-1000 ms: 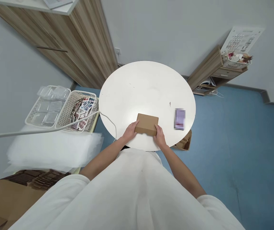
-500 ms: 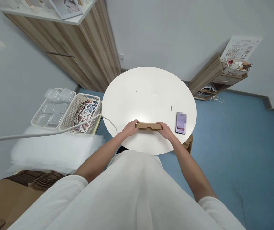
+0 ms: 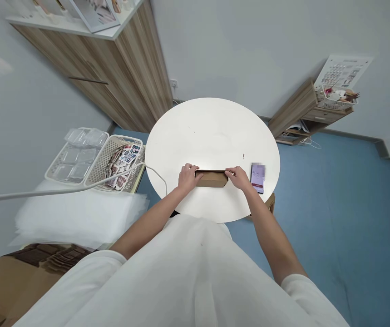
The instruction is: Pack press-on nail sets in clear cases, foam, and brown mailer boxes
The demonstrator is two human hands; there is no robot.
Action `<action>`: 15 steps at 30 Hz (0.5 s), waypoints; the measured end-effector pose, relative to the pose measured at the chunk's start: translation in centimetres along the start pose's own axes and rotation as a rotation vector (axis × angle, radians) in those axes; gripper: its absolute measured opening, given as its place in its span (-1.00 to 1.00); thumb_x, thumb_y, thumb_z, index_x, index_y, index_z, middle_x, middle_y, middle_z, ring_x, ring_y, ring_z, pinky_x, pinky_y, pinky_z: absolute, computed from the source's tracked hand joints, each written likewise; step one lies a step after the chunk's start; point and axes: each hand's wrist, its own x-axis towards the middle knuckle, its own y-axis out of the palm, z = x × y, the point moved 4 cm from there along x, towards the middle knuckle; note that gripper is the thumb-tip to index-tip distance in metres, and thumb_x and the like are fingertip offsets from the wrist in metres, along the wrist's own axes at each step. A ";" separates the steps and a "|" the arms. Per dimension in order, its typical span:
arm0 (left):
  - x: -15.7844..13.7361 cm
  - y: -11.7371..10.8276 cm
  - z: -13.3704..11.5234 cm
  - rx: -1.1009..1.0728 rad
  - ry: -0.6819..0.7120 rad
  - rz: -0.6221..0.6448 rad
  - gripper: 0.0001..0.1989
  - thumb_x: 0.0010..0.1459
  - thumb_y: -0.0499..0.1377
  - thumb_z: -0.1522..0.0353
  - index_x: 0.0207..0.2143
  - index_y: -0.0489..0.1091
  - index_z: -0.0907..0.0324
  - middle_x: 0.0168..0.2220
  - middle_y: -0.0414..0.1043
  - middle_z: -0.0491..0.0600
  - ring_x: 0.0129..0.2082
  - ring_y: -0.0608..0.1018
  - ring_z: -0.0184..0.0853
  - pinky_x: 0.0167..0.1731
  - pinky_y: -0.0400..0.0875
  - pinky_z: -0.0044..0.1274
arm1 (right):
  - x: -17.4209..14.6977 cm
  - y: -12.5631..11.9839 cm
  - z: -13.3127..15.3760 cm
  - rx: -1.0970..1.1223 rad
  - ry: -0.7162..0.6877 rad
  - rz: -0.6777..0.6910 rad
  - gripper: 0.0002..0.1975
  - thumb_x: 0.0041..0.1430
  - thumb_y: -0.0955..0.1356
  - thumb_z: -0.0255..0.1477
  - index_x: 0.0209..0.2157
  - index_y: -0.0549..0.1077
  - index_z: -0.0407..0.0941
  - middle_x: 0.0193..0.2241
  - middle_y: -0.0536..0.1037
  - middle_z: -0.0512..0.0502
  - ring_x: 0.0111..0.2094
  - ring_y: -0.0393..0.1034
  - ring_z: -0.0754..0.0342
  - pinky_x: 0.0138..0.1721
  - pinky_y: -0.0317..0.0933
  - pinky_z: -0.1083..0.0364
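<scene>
Near the front of the round white table (image 3: pixel 211 131) is a small brown cardboard box (image 3: pixel 212 179), held between my two hands. The fingers of my left hand (image 3: pixel 188 177) are closed on its left end, the thumb lying on the front face. At the right end, my right hand (image 3: pixel 237 176) pinches the upper corner. A broad brown face of the box points towards me, with a thin dark edge along its top. The inside of the box is hidden. A phone (image 3: pixel 257 179) with a lit screen lies to the right of my right hand.
To the left stand a basket of clear plastic cases (image 3: pixel 75 156) and a basket of printed cards (image 3: pixel 118 165). White sheets (image 3: pixel 79 215) and a large carton (image 3: pixel 17 281) are nearer me. A white cable (image 3: pixel 113 177) reaches the table's left edge. Wooden cabinets stand behind.
The box has been tilted: its top with the notched edge showed before, and a broader face with a dark upper edge shows now. Both hands have shifted their hold slightly upward.
</scene>
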 end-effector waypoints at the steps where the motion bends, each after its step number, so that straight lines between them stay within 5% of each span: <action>1: 0.0 -0.1 -0.1 0.024 0.004 -0.006 -0.70 0.08 0.10 0.20 -0.15 0.32 0.11 -0.17 0.27 0.06 -0.13 0.34 -0.18 -0.24 0.27 -0.43 | 0.0 -0.3 0.2 0.000 -0.023 0.034 -0.66 0.13 0.18 -0.23 -0.24 0.48 -0.08 -0.28 0.45 -0.11 -0.31 0.30 0.07 -0.25 0.14 0.11; 15: -0.4 -0.9 -0.8 0.044 0.030 0.045 -0.75 0.08 0.10 0.22 -0.20 0.30 0.12 -0.34 0.42 -0.03 -0.29 0.44 -0.24 -0.36 0.25 -0.46 | 0.0 -1.1 0.9 0.065 -0.038 0.187 -0.69 0.11 0.19 -0.24 -0.35 0.50 -0.06 -0.49 0.47 -0.01 -0.46 0.29 0.11 -0.41 0.12 0.15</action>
